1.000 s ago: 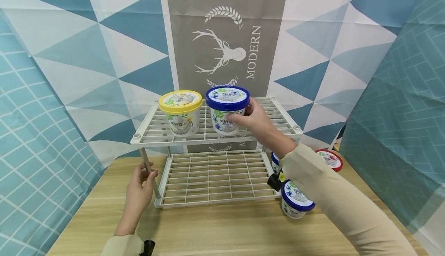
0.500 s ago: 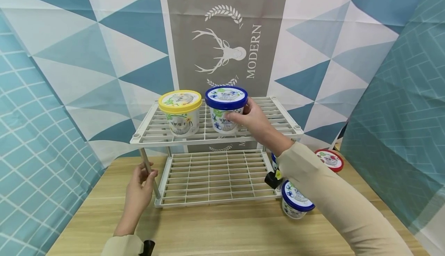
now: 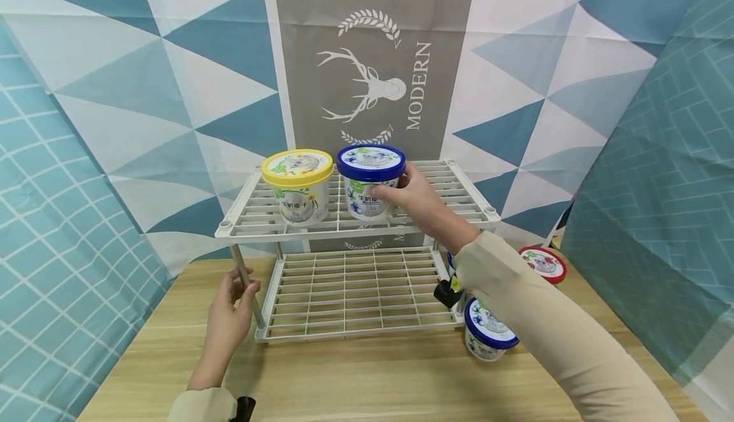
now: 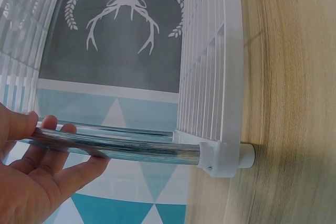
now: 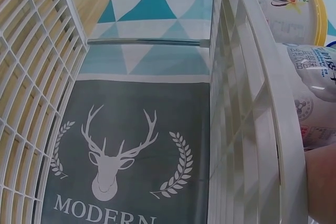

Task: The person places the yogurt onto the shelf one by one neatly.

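On the upper tier of a white two-tier rack, my right hand holds a blue-lidded tub, thumb across its front and the other fingers around its right side. The tub is upright, its base close to the slats near the front edge. To its left stands a yellow-lidded tub, with a narrow gap between the lids. My left hand grips the rack's front left metal post below the upper tier. In the right wrist view, the held tub appears at the right edge; most of the hand is out of frame.
Another blue-lidded tub stands on the wooden table by the rack's front right corner. Behind it is a red-lidded tub, partly covered by my right sleeve. The rack's lower tier spans between the posts. Patterned cloth hangs behind.
My right hand has shifted the blue-lidded tub slightly left, towards the yellow-lidded one, and a little lower. My left hand stays on the post.
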Available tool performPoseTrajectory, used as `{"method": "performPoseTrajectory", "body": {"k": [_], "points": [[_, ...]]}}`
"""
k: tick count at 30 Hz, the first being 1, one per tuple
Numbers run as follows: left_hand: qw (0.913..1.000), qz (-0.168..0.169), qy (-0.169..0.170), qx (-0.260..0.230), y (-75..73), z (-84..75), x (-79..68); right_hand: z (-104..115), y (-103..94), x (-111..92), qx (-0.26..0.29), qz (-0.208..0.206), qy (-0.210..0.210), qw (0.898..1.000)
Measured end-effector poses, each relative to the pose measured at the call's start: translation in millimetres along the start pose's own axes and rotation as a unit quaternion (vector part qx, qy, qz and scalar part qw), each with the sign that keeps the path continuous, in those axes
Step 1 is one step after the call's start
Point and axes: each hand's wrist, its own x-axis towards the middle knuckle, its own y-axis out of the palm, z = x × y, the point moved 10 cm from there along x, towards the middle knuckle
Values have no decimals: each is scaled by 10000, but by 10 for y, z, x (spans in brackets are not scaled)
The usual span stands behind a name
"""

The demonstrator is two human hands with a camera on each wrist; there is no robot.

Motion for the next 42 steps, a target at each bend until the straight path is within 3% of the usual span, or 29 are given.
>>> {"method": "performPoseTrajectory", "body": {"k": [19, 42], "points": [[10000, -6, -15, -27, -1, -20, 10, -45, 5, 40, -65, 1, 277, 9996], [10000, 14, 37, -18, 4, -6, 13, -6, 26, 12, -267, 243, 247, 9990]]}}
